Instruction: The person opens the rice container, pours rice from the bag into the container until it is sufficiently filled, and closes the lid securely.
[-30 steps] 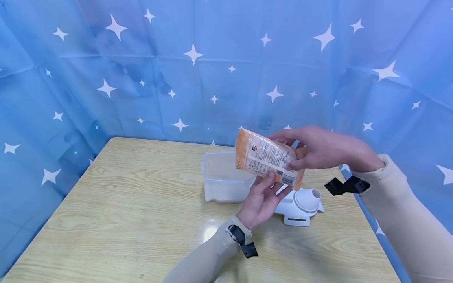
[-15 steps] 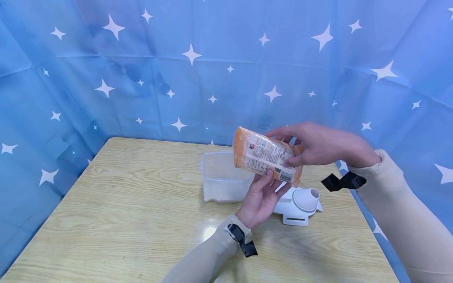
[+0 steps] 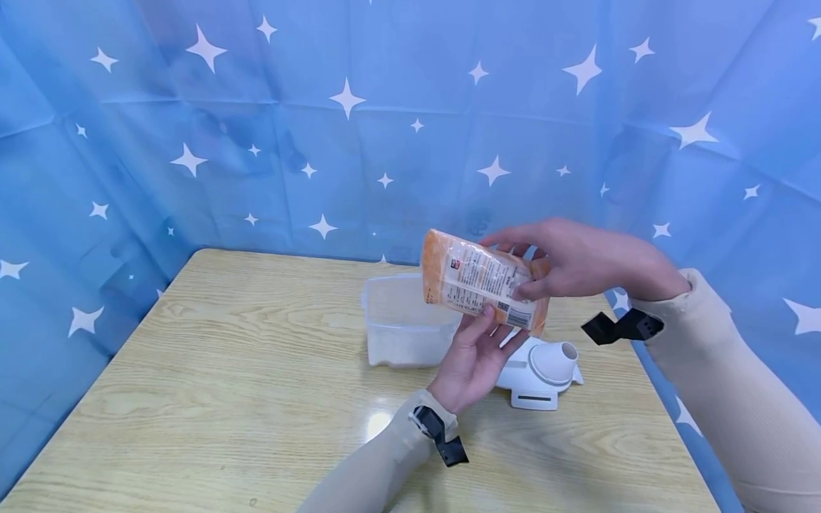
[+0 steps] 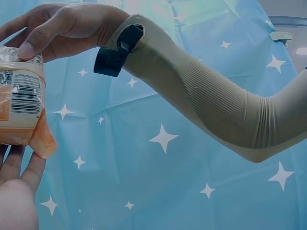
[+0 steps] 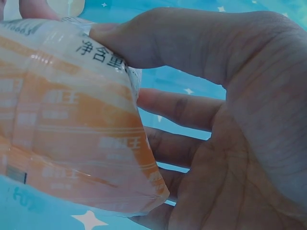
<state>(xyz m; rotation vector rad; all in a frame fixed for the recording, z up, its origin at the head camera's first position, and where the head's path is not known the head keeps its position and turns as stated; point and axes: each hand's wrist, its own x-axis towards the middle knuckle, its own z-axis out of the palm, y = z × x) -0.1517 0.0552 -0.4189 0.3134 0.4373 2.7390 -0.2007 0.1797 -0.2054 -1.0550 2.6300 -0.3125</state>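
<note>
An orange and white plastic food packet [image 3: 477, 278], printed with small text and a barcode, is held tilted above the table between both hands. From below, the left hand [image 3: 471, 367] grips it, thumb on the printed face and fingers behind. The right hand [image 3: 571, 260] pinches its right end from above, thumb in front and the other fingers behind. In the left wrist view the barcode end of the packet [image 4: 21, 100] shows between the two hands. Close up in the right wrist view, the packet's orange end [image 5: 81, 129] lies against the right thumb and fingers.
Behind the packet stands a clear plastic bin [image 3: 410, 345] with pale contents or a pale base; I cannot tell which. To its right lies a white plastic part with a cone-shaped spout [image 3: 554, 363]. A blue star-patterned curtain [image 3: 288, 128] borders the wooden table [image 3: 224, 377].
Both hands still hold the packet in nearly the same place. The right hand and the packet have shifted very slightly up and left in the head view.
</note>
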